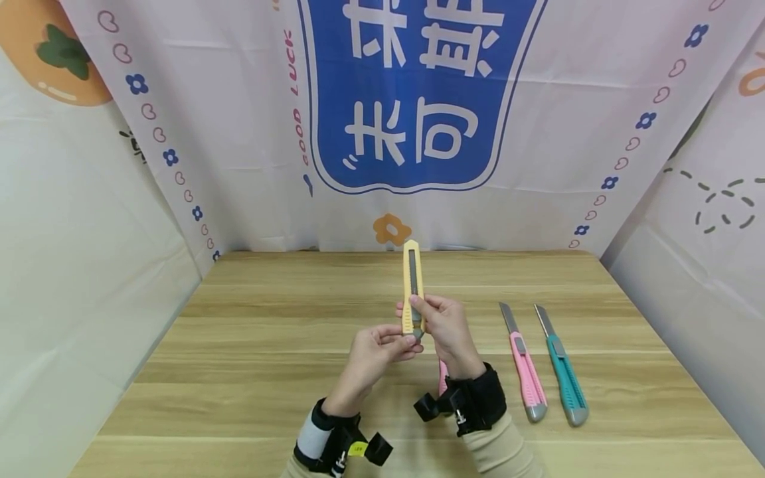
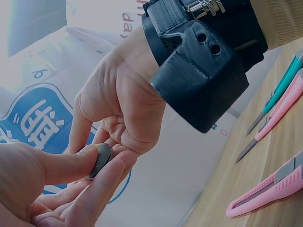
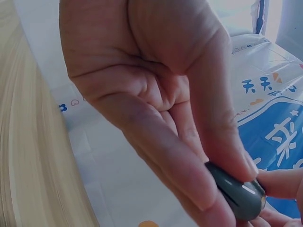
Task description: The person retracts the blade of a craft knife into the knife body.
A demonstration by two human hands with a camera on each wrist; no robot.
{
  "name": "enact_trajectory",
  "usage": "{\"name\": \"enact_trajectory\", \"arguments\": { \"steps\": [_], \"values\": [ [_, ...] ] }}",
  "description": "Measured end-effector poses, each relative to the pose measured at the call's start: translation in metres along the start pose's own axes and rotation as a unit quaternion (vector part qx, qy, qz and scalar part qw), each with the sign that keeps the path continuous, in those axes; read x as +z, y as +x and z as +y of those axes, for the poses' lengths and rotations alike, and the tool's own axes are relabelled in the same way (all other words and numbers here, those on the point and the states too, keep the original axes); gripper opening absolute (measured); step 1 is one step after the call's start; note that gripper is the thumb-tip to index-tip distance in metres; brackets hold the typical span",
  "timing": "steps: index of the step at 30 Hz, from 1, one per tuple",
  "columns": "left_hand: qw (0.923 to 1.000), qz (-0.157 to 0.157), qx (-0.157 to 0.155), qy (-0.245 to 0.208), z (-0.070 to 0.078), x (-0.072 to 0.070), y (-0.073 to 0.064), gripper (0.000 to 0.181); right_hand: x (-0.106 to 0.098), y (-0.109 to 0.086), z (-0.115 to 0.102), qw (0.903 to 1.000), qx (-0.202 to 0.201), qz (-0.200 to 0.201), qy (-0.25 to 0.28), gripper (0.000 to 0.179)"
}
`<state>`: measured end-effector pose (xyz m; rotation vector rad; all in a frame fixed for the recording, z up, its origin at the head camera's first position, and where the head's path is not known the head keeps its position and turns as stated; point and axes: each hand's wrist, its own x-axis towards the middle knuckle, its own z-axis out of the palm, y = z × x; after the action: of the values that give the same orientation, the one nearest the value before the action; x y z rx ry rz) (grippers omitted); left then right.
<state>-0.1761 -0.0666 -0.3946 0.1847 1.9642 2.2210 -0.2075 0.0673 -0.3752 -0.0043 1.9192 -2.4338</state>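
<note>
Between our hands we hold a slim yellow utility knife (image 1: 412, 267) above the wood-grain counter (image 1: 251, 365), the fingers of our left hand (image 1: 376, 350) pinching its grey end cap (image 1: 416, 334) and those of our right hand (image 1: 449, 326) gripping the body. To our right lie a pink knife (image 1: 526, 375) and a teal knife (image 1: 566, 378), blades out; a second pink knife (image 1: 443, 375) is partly hidden.

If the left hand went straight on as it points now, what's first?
The yellow cutter, whose grey end the left hand pinches; past that, probably the right hand, though depth is unclear.
</note>
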Motion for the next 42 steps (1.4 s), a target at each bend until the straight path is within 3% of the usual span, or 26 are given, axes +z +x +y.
{"name": "enact_trajectory", "arguments": {
  "steps": [16, 26, 42],
  "values": [
    [1.0, 0.004, 0.005, -0.003, 0.0027, -0.0001, -0.0004, 0.027, 0.0019, 0.0011, -0.0011, 0.9996, 0.022, 0.009, -0.015, 0.031],
    [1.0, -0.006, -0.003, 0.0, 0.0025, 0.0002, -0.0012, 0.027, -0.0012, -0.0001, -0.0027, 0.9998, 0.0, -0.007, -0.018, 0.03],
    [1.0, -0.002, 0.001, 0.003, 0.0005, -0.0013, 0.0008, 0.028, -0.0015, 0.0012, -0.0015, 0.9998, 0.0, -0.014, -0.017, 0.029]
  ]
}}
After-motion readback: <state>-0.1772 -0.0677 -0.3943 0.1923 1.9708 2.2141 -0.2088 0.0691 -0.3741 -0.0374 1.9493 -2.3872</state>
